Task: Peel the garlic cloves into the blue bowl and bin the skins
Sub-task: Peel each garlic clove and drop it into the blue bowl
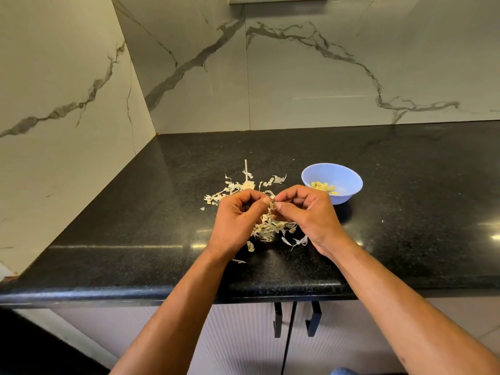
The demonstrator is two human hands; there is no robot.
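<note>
Head view shows both hands together above the black counter point(405, 185). Left hand point(238, 215) and right hand point(305, 212) pinch one small garlic clove point(272, 205) over the pile of skins point(270, 228). Peeled cloves point(323, 186) sit in the blue bowl point(349, 177) just beside. No writing shows.

Blue bowl point(347, 197), speckled black counter point(405, 185), grey-veined wall point(324, 77).
</note>
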